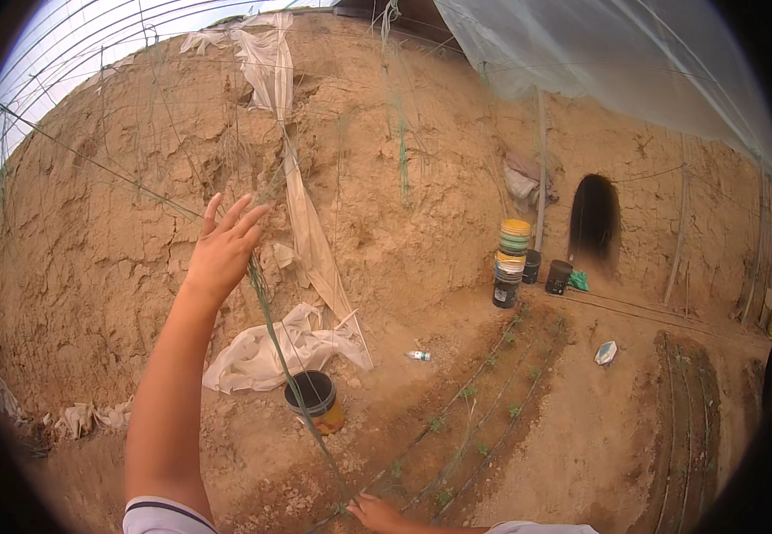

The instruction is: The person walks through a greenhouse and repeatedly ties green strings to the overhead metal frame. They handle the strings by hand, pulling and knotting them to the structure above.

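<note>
My left hand (225,250) is raised at centre left, fingers spread, palm turned away, beside a bundle of thin green twine (264,310). Whether the twine touches the palm is hidden. From there the bundle runs down to my right hand (376,514) at the bottom edge, whose fingers are closed on its lower end. Other green strands (139,187) slant from the raised hand up to the overhead wires at the upper left. Behind the twine stands an open black-rimmed bucket (312,394) on the soil.
A cracked earth wall (159,267) rises ahead, with torn white sheeting (272,354) at its foot. Planted beds (472,414) with drip lines and seedlings lie to the right. Stacked buckets (512,260) stand near a dark wall opening (594,217). A plastic bottle (418,356) lies on the ground.
</note>
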Motion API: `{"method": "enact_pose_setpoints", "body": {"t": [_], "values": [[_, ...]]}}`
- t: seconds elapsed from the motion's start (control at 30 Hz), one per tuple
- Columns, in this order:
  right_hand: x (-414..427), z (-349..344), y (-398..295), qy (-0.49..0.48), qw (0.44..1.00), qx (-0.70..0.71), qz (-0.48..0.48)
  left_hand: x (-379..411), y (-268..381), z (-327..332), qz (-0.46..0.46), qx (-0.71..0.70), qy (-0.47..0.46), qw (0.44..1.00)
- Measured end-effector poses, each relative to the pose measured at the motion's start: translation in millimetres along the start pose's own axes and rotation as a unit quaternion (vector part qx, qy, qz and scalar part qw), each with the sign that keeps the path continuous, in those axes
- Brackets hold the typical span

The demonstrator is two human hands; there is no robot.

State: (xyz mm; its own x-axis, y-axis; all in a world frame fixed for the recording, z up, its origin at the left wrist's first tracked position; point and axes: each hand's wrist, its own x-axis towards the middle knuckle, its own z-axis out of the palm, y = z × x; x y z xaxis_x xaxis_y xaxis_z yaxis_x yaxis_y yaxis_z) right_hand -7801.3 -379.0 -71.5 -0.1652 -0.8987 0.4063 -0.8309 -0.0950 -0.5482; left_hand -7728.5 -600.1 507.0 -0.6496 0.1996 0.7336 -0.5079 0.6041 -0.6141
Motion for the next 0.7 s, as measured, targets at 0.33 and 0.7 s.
{"method": "enact_pose_setpoints", "body": {"t": [0.33,0.7], "values": [[-53,-152,-21,-0.183,0.851,0.351,0.347,3,28,-4,0.009,-0.006,-0.005,1.0],[-94,-178,1,-0.196,0.907,-0.246,0.279,-31,85,-6,0.078,-0.016,-0.09,0.993]]}}
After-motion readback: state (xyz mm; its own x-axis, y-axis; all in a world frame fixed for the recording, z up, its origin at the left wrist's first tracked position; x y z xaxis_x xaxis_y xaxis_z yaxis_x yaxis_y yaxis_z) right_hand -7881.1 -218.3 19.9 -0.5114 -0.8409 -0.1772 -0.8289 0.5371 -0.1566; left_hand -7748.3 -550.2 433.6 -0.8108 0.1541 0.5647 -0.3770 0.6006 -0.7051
